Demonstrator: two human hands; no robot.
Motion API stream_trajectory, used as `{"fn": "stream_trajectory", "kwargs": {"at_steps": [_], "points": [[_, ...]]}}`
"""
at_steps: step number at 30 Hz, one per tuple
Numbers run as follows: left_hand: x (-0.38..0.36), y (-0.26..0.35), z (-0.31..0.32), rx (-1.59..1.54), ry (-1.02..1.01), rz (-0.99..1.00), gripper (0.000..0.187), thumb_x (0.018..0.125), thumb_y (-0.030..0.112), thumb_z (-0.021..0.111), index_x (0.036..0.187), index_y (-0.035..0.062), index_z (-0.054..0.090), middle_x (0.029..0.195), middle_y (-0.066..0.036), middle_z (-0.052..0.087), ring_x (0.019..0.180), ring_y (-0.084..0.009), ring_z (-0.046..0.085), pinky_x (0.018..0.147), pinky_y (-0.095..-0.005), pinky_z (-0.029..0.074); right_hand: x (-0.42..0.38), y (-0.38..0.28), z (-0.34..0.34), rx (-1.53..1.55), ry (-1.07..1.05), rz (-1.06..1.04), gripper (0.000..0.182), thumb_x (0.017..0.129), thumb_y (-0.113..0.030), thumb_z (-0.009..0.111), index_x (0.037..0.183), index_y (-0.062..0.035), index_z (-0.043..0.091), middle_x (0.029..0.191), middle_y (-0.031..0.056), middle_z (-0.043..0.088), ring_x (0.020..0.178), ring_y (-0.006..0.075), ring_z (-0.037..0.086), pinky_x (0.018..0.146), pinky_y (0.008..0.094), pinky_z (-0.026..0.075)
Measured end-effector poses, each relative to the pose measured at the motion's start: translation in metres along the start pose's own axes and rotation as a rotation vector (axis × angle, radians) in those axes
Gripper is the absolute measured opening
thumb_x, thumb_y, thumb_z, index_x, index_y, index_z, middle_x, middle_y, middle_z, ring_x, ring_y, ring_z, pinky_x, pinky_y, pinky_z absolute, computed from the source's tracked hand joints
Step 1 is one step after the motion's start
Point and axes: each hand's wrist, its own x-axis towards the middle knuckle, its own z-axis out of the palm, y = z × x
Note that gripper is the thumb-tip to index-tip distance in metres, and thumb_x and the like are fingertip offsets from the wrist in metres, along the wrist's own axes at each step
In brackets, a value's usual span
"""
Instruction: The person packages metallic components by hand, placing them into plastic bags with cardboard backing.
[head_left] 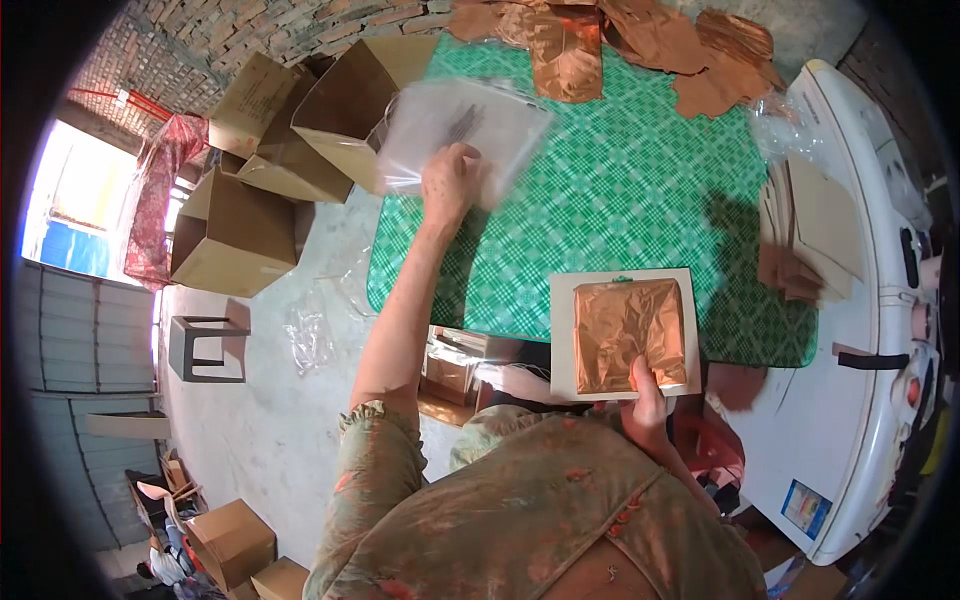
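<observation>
Your left hand pinches a limp, slippery clear bag over the counter's far corner, while your right hand grips the stiff card with crinkly foil by its near edge.

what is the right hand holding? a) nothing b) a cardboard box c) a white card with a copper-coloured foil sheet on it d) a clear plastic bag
c: the right hand grips the near edge of the white card with the copper-coloured foil sheet lying on it, thumb pressed on the foil, while the left hand reaches for the clear plastic bag at the far corner of the green checked table.
</observation>
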Motion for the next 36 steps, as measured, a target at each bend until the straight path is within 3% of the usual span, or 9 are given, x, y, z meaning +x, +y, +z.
{"fn": "stream_trajectory", "kwargs": {"at_steps": [5, 8, 11, 14, 17, 22, 26, 29, 36], "points": [[0.005, -0.006, 0.001, -0.158, -0.025, -0.119, 0.02, 0.09, 0.023, 0.08, 0.097, 0.0051, 0.08, 0.086, -0.015, 0.074, 0.082, -0.0343, 0.072, 0.078, -0.0454, 0.057, -0.005, -0.022, 0.018, 0.005, -0.034, 0.025, 0.038, 0.114, -0.032, 0.055, 0.142, -0.0061, 0.055, 0.119, 0.0133, 0.072, 0.085, 0.0298, 0.074, 0.06, 0.0447, 0.059], [0.009, -0.008, 0.002, -0.144, -0.018, -0.173, 0.02, 0.091, 0.023, 0.078, 0.098, 0.0048, 0.08, 0.089, -0.015, 0.077, 0.084, -0.034, 0.074, 0.079, -0.0449, 0.057, -0.005, -0.029, 0.018, -0.159, -0.228, -0.051, 0.054, 0.117, -0.046, 0.045, 0.143, -0.0007, 0.057, 0.118, 0.0149, 0.074, 0.09, 0.0253, 0.075, 0.071, 0.0394, 0.06], [0.015, -0.008, 0.0, -0.198, -0.051, -0.257, 0.021, 0.091, 0.024, 0.078, 0.098, 0.0042, 0.079, 0.089, -0.015, 0.077, 0.086, -0.0334, 0.075, 0.079, -0.0451, 0.057, -0.009, -0.033, 0.023, -0.136, -0.21, -0.024, 0.054, 0.117, -0.045, 0.042, 0.143, 0.0001, 0.057, 0.115, 0.0151, 0.076, 0.089, 0.026, 0.075, 0.073, 0.04, 0.06], [0.006, 0.017, -0.016, -0.136, 0.003, -0.081, 0.018, 0.091, 0.021, 0.076, 0.093, 0.0032, 0.076, 0.088, -0.016, 0.075, 0.084, -0.0363, 0.073, 0.078, -0.0472, 0.057, -0.01, -0.032, 0.011, -0.079, -0.216, -0.023, 0.053, 0.118, -0.044, 0.041, 0.142, 0.0006, 0.057, 0.117, 0.0154, 0.075, 0.09, 0.027, 0.075, 0.073, 0.0404, 0.06], [-0.013, 0.037, -0.015, -0.091, 0.014, 0.213, 0.015, 0.094, 0.017, 0.081, 0.097, 0.0042, 0.075, 0.09, -0.013, 0.073, 0.083, -0.0304, 0.068, 0.078, -0.0443, 0.055, -0.011, -0.035, 0.006, -0.094, -0.121, -0.08, 0.053, 0.118, -0.044, 0.041, 0.14, 0.001, 0.057, 0.121, 0.0156, 0.074, 0.091, 0.0274, 0.074, 0.073, 0.0407, 0.06], [-0.07, 0.106, -0.018, -0.123, -0.102, 0.501, 0.015, 0.093, 0.0, 0.071, 0.107, 0.0019, 0.067, 0.098, -0.02, 0.07, 0.093, -0.0432, 0.068, 0.082, -0.0512, 0.055, -0.02, -0.052, -0.003, -0.05, -0.051, -0.166, 0.048, 0.117, -0.042, 0.046, 0.143, -0.0029, 0.056, 0.126, 0.0145, 0.071, 0.097, 0.0277, 0.074, 0.07, 0.0413, 0.059], [-0.102, 0.136, -0.015, -0.285, -0.224, 0.557, 0.02, 0.095, -0.002, 0.07, 0.114, 0.004, 0.069, 0.1, -0.018, 0.07, 0.093, -0.0415, 0.068, 0.082, -0.0494, 0.057, -0.032, -0.055, -0.027, -0.005, 0.006, -0.225, 0.047, 0.117, -0.041, 0.049, 0.144, -0.0032, 0.054, 0.128, 0.0139, 0.07, 0.103, 0.0272, 0.072, 0.071, 0.0425, 0.058], [-0.112, 0.134, -0.007, -0.165, -0.228, 0.59, 0.031, 0.093, 0.003, 0.073, 0.123, 0.0089, 0.07, 0.104, -0.014, 0.074, 0.096, -0.0368, 0.072, 0.084, -0.0485, 0.058, -0.044, -0.066, -0.021, 0.018, 0.063, -0.266, 0.045, 0.116, -0.039, 0.051, 0.143, -0.0036, 0.055, 0.132, 0.0141, 0.068, 0.105, 0.0268, 0.07, 0.072, 0.0441, 0.056], [-0.114, 0.15, -0.013, -0.109, -0.256, 0.609, 0.029, 0.095, 0.028, 0.079, 0.114, 0.0072, 0.07, 0.096, -0.011, 0.066, 0.092, -0.0343, 0.065, 0.081, -0.0483, 0.052, -0.045, -0.059, -0.03, -0.005, 0.027, -0.227, 0.048, 0.117, -0.042, 0.047, 0.143, -0.0016, 0.055, 0.128, 0.0142, 0.07, 0.1, 0.0273, 0.071, 0.072, 0.0436, 0.056]]}}
